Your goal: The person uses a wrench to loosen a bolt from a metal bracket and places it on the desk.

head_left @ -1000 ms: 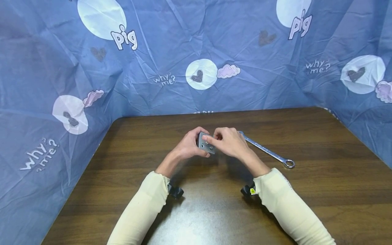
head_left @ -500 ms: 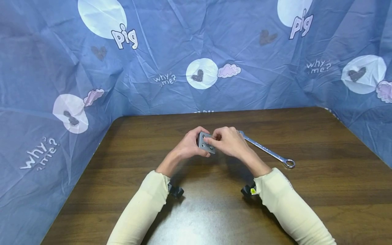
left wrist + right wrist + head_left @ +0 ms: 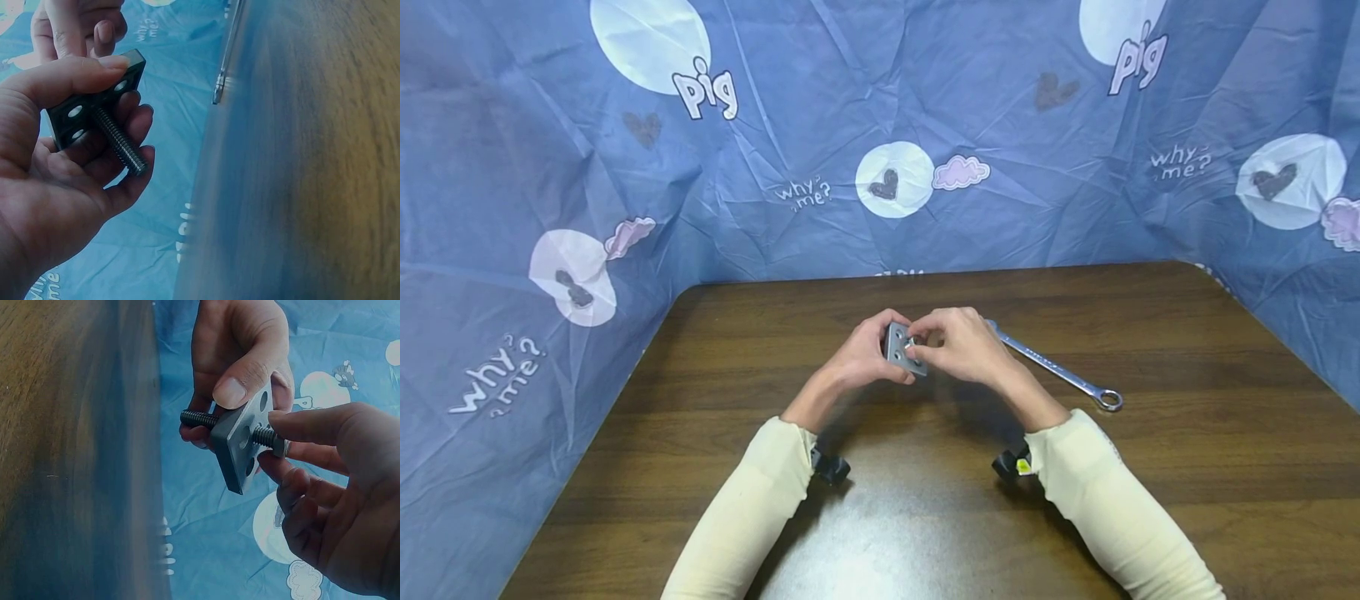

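Note:
My left hand (image 3: 863,357) grips a thick grey metal plate (image 3: 232,449) by its edges, with the thumb on one edge and the fingers behind. Several round holes go through the plate. A bolt (image 3: 265,436) runs through its middle hole. In the left wrist view the threaded shank (image 3: 120,142) sticks out a good way on the palm side. Some thread also shows between the plate and the hex head (image 3: 280,448). Thumb and fingers of my right hand (image 3: 964,348) pinch the bolt at the head end. Both hands are held above the table.
A long shiny combination wrench (image 3: 1051,365) lies on the brown wooden table (image 3: 760,350), right of the right hand, ring end toward the near right. A blue printed cloth (image 3: 820,100) hangs behind and at the sides. Black wrist cameras (image 3: 832,470) sit under both sleeves.
The right thumb and forefinger have shifted on the bolt; the thumb has drawn back from the plate's face, so more of the plate shows. The left hand and plate have stayed put.

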Demonstrator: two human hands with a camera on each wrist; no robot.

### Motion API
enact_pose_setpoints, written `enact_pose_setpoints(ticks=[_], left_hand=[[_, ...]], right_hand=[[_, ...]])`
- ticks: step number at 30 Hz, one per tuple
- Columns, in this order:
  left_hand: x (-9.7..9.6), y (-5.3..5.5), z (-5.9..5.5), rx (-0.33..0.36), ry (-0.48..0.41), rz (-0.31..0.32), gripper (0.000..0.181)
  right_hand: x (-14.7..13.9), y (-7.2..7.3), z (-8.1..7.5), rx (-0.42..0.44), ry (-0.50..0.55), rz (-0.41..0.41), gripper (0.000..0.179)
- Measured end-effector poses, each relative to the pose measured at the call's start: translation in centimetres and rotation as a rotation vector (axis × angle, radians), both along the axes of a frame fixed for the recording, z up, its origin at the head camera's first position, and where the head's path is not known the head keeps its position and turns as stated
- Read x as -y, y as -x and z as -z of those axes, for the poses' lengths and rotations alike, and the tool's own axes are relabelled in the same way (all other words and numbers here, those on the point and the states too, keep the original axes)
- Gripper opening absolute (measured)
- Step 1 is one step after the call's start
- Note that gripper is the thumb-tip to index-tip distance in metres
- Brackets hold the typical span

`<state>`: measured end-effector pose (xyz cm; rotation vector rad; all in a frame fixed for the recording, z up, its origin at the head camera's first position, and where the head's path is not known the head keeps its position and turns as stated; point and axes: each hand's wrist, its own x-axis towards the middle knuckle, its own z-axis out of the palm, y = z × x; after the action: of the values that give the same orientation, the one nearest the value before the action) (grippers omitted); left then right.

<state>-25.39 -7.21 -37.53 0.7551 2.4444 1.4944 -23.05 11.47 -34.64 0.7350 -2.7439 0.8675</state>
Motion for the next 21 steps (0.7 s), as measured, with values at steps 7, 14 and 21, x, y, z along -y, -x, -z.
enact_pose_setpoints(ticks=[7, 14, 21], left_hand=[[-0.11, 0.03, -0.14, -0.01, 0.0, -0.003, 0.066], [-0.26, -0.05, -0.16, -0.015, 0.008, -0.003, 0.066], [-0.17, -0.09, -0.03, -0.017, 0.012, -0.003, 0.064]], right_hand=[[0.0, 0.0, 0.01, -0.04, 0.047, -0.06, 0.022], [-0.01, -0.14, -0.05, -0.032, 0.07, -0.093, 0.027], [-0.2, -0.08, 0.06, -0.004, 0.077, -0.108, 0.03]])
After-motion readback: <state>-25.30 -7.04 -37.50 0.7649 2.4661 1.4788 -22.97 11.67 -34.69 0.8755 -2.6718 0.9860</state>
